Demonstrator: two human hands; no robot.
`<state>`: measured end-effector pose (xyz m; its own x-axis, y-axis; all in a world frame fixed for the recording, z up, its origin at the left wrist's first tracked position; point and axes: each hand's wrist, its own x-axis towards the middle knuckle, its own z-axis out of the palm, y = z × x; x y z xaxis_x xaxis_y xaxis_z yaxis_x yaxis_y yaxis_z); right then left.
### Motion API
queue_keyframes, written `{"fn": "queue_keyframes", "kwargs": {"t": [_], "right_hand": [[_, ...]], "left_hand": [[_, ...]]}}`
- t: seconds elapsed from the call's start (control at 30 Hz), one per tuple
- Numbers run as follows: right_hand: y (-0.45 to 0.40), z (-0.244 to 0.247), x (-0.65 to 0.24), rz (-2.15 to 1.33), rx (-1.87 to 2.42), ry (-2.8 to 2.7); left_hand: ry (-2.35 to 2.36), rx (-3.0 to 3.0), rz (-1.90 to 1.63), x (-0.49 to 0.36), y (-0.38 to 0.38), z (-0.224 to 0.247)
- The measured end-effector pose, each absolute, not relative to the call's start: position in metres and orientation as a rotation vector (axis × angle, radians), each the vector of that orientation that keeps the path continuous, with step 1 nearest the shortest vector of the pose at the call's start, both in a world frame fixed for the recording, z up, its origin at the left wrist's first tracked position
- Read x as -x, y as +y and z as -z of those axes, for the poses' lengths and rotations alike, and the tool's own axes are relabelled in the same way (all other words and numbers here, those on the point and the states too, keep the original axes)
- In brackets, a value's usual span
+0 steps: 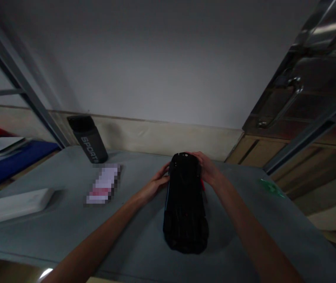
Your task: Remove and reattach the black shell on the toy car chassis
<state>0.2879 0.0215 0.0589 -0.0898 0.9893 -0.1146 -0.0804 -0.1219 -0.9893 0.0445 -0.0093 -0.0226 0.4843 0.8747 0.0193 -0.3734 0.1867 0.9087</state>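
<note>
1 blk toy car [185,204] mid-surface [138,247], underside twd cam; can't tell if lifted. 2 hands clasp its far end btwn them: L hand [156,184] on L side, R hand [206,167] curled rd R edge. Both forearms [105,232] reach fwd, angled in. Also 1 dk bottle [89,139], 1 pixelated flat item [105,184], 1 wht box [17,205], 1 grn scrap [271,188].

Metal posts [34,96], plain wall [168,70] and door [321,82] suggest a dormitory room.

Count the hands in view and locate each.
2: the left hand at the left of the black object, the right hand at its right; some fingers are hidden.
</note>
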Motion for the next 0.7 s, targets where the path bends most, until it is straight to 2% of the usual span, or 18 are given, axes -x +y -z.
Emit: {"fn": "queue_keyframes", "kwargs": {"t": [0.13, 0.3, 0.37, 0.43, 0.57, 0.7], "right_hand": [[0.016, -0.067, -0.283, -1.254, 1.276, -1.188], [-0.024, -0.068, -0.255, -0.737, 1.373, -1.377], [-0.047, -0.061, -0.236, -0.396, 1.363, -1.803], [-0.066, -0.052, -0.219, -0.219, 1.286, -2.082], [-0.079, -0.047, -0.211, -0.162, 1.239, -2.121], [-0.084, -0.076, -0.238, -0.171, 1.299, -1.976]], "left_hand": [[0.566, -1.108, -0.898, -0.041, -0.013, 0.015], [0.571, -1.091, -0.899, -0.041, -0.013, 0.014], [0.578, -1.098, -0.917, -0.042, -0.012, 0.015], [0.594, -1.12, -0.95, -0.042, -0.012, 0.015], [0.622, -1.145, -0.946, -0.042, -0.014, 0.011], [0.621, -1.13, -0.931, -0.041, -0.016, 0.006]]}}
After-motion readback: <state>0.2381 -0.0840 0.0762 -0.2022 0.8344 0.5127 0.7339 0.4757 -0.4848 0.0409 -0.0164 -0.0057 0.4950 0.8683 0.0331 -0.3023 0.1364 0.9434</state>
